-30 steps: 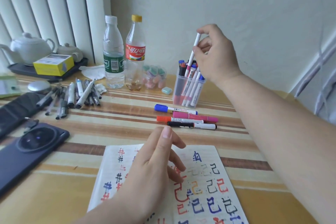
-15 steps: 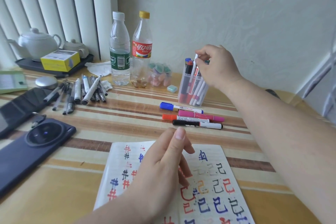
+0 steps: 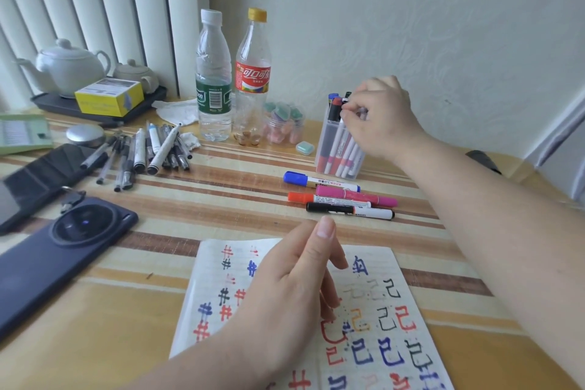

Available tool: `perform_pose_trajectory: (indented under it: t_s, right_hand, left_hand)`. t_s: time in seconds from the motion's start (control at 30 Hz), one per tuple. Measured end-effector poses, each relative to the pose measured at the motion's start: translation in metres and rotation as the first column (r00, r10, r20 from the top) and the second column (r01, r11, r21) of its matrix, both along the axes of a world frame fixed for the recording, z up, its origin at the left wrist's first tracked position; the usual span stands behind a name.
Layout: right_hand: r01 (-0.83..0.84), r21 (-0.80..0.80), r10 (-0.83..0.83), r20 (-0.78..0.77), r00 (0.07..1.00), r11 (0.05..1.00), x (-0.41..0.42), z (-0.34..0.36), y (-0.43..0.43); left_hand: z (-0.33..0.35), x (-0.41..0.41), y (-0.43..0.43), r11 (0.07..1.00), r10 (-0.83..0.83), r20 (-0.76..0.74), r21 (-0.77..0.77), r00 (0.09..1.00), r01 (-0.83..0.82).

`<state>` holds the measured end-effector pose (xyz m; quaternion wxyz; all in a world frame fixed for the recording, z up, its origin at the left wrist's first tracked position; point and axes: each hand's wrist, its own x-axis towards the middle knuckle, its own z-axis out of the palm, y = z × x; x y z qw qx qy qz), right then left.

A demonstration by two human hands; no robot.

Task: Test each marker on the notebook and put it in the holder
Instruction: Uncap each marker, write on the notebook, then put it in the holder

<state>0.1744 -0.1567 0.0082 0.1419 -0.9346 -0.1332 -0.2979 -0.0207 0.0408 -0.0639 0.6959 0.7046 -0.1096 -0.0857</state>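
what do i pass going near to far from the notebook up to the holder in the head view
notebook → black marker → orange marker → pink marker → blue marker → holder, where the right hand pinches the top of a marker

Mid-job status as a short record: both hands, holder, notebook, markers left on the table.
right hand: pinches the top of a marker standing in the holder
holder: clear, upright, several markers inside
left hand: open above the notebook, holding nothing
notebook: page covered in coloured test marks
lying on table: blue-capped marker, pink marker, orange-capped marker, black-capped marker
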Motion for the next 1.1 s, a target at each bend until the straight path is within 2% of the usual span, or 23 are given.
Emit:
perform_pose_trajectory:
  t_s: [0.13, 0.27, 0.3, 0.37, 0.43, 0.5, 0.57, 0.7, 0.87, 1.1]
  right_hand:
    - [0.007, -0.116, -0.011, -0.034, 0.999, 0.993, -0.013, -0.009, -0.009]
    - [-0.059, -0.082, 0.071, 0.15, 0.986, 0.995, -0.053, -0.024, -0.004]
    - [-0.097, -0.095, 0.11, 0.146, 0.983, 0.991, -0.063, -0.03, -0.003]
    - [-0.11, -0.105, 0.1, -0.1, 0.99, 0.988, -0.082, -0.038, 0.0]
    - [-0.057, -0.166, -0.01, -0.381, 0.924, 0.984, -0.094, -0.045, 0.001]
    - [-0.05, -0.253, -0.081, -0.479, 0.874, 0.966, -0.1, -0.05, -0.002]
    - [-0.059, -0.271, -0.084, -0.488, 0.869, 0.961, -0.104, -0.051, -0.003]
    - [-0.044, -0.264, -0.067, -0.397, 0.916, 0.963, -0.105, -0.045, -0.003]
    - [0.004, -0.421, -0.251, -0.534, 0.808, 0.907, -0.108, -0.043, 0.005]
    - [0.032, -0.421, -0.267, -0.513, 0.816, 0.906, -0.11, -0.041, 0.008]
  left_hand:
    - [-0.001, 0.0, 0.0, 1.0, 0.006, 0.008, 0.014, 1.0, -0.006]
    - [-0.003, 0.002, -0.002, 0.999, 0.012, -0.01, 0.05, 1.0, -0.012]
    - [-0.005, 0.003, -0.002, 0.997, 0.02, -0.005, 0.071, 1.0, -0.02]
    - [-0.006, 0.003, -0.003, 0.995, 0.038, 0.019, 0.089, 0.999, -0.039]
    - [-0.006, 0.002, -0.004, 0.992, 0.063, 0.046, 0.109, 0.997, -0.067]
    - [-0.004, 0.001, -0.006, 0.988, 0.083, 0.062, 0.125, 0.995, -0.09]
    - [-0.003, 0.0, -0.007, 0.986, 0.094, 0.078, 0.13, 0.993, -0.104]
    - [-0.004, 0.0, -0.007, 0.976, 0.09, 0.137, 0.183, 0.986, -0.115]
    - [-0.001, -0.002, -0.005, 0.985, 0.061, 0.111, 0.154, 0.992, -0.078]
    - [0.001, -0.003, -0.004, 0.981, 0.055, 0.127, 0.179, 0.99, -0.077]
